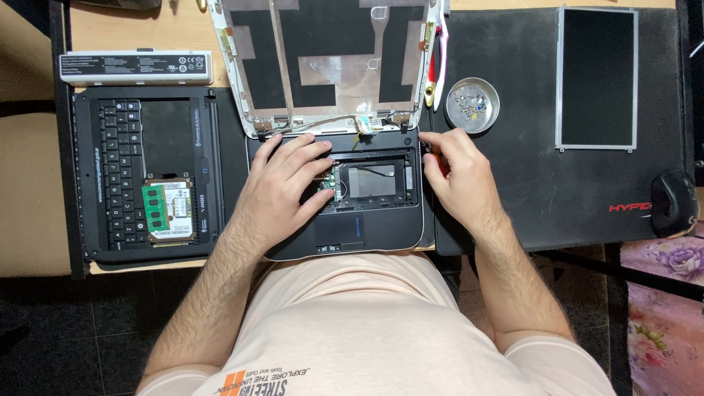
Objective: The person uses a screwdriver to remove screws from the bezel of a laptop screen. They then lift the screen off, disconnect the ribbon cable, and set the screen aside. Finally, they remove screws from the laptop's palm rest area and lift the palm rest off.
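The left hand (282, 187) lies flat with its fingers spread on the opened laptop base (345, 242), fingertips at the green circuit board (331, 185), gripping nothing. The right hand (458, 172) is curled at the base's right rear corner by the hinge, fingers pinched on a red-handled tool (441, 163). The base sits at the desk's front edge; the stripped lid (326, 66) stands behind it, the keyboard (121, 172) lies left, and a round screw dish (471, 105) and a bare screen panel (595, 77) lie right on the black mat (528, 176).

The person wears a pale peach short-sleeved T-shirt (367, 323) filling the lower middle of the frame, with an orange-and-dark printed graphic near its bottom edge; both forearms are bare and hairy.
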